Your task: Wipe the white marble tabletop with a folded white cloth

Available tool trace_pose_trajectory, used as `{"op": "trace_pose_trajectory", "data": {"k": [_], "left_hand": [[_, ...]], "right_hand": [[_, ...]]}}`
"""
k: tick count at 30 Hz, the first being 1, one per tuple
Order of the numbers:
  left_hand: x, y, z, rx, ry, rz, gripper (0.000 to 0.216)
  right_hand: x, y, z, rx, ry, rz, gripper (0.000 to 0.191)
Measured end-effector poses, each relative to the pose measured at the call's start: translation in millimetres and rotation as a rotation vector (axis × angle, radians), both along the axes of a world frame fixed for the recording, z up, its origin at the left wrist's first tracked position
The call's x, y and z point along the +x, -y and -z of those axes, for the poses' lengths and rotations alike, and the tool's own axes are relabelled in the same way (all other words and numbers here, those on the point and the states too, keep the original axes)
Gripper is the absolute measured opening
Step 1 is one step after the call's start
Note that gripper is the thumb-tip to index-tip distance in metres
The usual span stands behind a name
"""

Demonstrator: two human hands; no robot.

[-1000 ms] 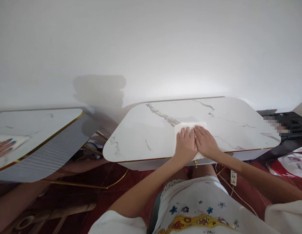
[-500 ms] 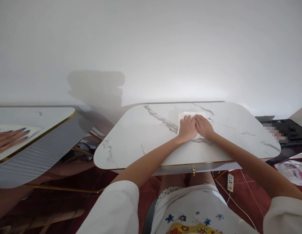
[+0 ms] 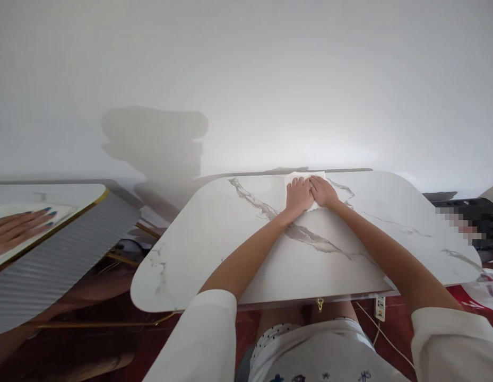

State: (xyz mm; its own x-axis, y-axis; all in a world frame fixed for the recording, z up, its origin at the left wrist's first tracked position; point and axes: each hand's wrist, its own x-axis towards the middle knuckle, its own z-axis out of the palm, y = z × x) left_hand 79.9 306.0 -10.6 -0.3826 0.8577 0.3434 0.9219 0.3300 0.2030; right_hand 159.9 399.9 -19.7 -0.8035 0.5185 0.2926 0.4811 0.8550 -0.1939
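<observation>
At the bench's (image 3: pixel 214 254) far edge, the left fingers (image 3: pixel 300 184) and right fingers (image 3: pixel 318 184) hide the middle of the white cloth (image 3: pixel 291 176); the neighbouring bench (image 3: pixel 77 195) and a co-worker's hand (image 3: pixel 15 232) run out of view; beyond the right edge, blurring masks part of something black (image 3: pixel 489 205)

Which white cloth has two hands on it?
The middle cloth, under the left hand and right hand; the far-left cloth, on another table, shows only one co-worker's hand.
</observation>
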Motion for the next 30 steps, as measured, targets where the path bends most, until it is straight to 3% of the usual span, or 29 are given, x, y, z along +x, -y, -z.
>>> {"op": "trace_pose_trajectory", "data": {"k": [10, 19, 30], "left_hand": [[-24, -36, 1.0, -0.011, -0.022, -0.038, 0.044], [-12, -69, -2.3, -0.026, -0.048, 0.039, 0.04], [6, -64, 0.4, 0.016, -0.012, 0.073, 0.04]], "right_hand": [[-28, -41, 0.5, 0.003, -0.026, -0.044, 0.047], [-8, -65, -1.3, -0.029, -0.044, 0.02, 0.046], [14, -60, 1.8, 0.004, -0.027, 0.027, 0.051]]}}
